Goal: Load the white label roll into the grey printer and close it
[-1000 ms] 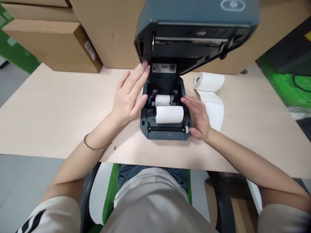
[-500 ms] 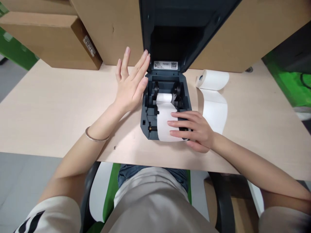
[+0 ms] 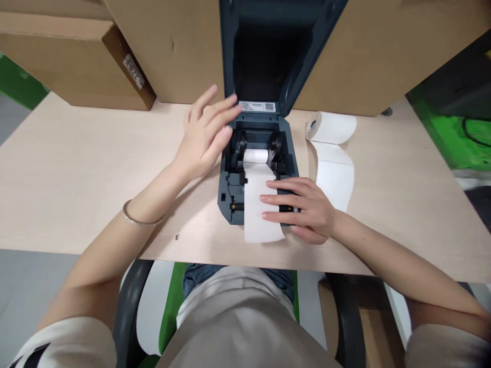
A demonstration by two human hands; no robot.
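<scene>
A dark label printer sits on the table with its lid raised and leaning back. Inside, a small white paper roll rests between two black holders. Its paper strip runs forward over the printer's front edge, and the loose end lies past it. My right hand lies over the printer's right front, fingers stretched out with their tips on the strip. Fingers apart and holding nothing, my left hand is at the printer's left rear, beside the lid's lower edge.
Right of the printer lies another white paper roll, its tail unrolled on the table. Cardboard boxes stand along the back left, with a larger carton behind the printer. A chair armrest is below the table edge.
The paper strip's end now reaches farther out past the printer's front edge. My left hand has shifted slightly and its fingers have tilted rightward. My right hand stays on the strip.
</scene>
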